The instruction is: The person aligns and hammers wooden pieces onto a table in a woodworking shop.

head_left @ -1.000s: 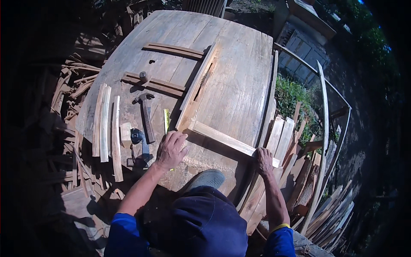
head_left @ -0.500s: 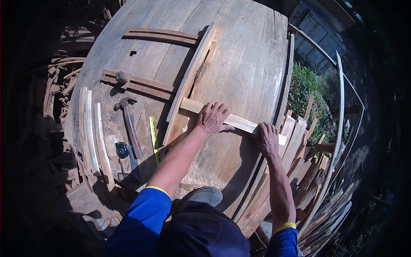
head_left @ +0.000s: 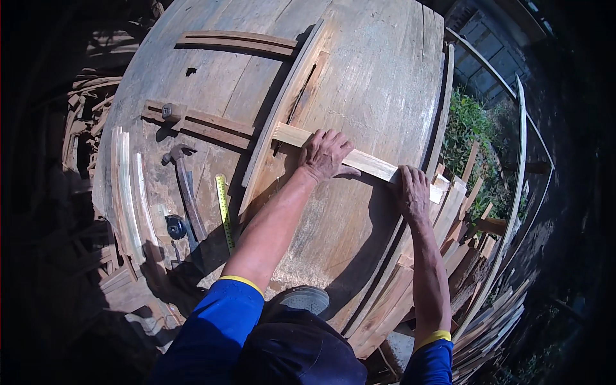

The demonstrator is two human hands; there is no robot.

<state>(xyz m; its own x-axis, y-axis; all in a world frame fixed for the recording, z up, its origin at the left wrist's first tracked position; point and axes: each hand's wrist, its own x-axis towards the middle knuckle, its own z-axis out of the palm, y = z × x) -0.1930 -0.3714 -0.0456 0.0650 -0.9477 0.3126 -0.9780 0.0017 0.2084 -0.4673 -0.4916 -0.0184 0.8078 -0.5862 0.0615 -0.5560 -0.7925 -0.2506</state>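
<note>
A pale wooden strip lies crosswise on the large wooden tabletop. My left hand is closed over it left of its middle, fingers on top and thumb along the near side. Near the strip's right end, my right hand grips it from above, fingers bent over the edge. The strip's left end meets a long wooden rail fixed on the table. Just beyond that end, a narrow dark slot runs beside the rail. My hands hide parts of the strip.
Left of the rail lie a claw hammer, a yellow measuring tape, a round black object and several thin strips. Two braces join the rail. Stacked boards line the table's right side. A shoe shows near me.
Both hands and the strip have shifted slightly farther from me along the rail. The whole view has also moved a little; the grip looks the same.
</note>
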